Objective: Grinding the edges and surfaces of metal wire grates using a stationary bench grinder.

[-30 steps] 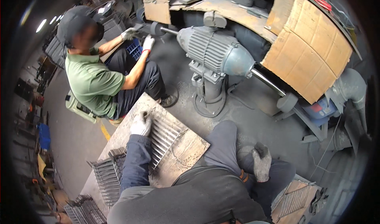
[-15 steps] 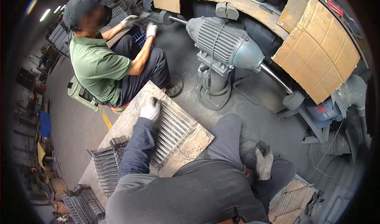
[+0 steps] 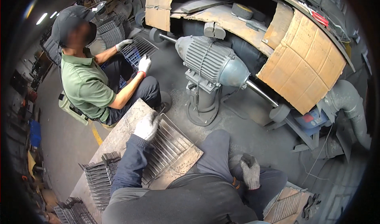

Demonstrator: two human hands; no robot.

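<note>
My left hand (image 3: 146, 126), in a pale work glove, is closed round the left side of a metal wire grate (image 3: 168, 142). The grate has several parallel bars, and its far end stands slightly raised above a worn, light board (image 3: 194, 158). My right hand (image 3: 250, 173), in a grey knit glove with dark fingertips, rests on my right thigh. Its fingers blend into the dark trousers, so whether they hold anything is unclear. Beside my left forearm, a stack of similar grates (image 3: 97, 180) lies on the board.
Ahead stands a grey grinding motor (image 3: 211, 59) with wheels on long shafts. Cardboard sheets (image 3: 303, 57) hang behind it. To the left, a seated co-worker (image 3: 89, 77) holds another grate (image 3: 140, 47) in gloved hands. More grates (image 3: 75, 212) are stacked at lower left; another board (image 3: 287, 204) lies at lower right.
The grate under my left hand has tilted, its far end lifting off the board. The co-worker has drawn their grate back from the wheel and turned it flatter. My view has shifted slightly.
</note>
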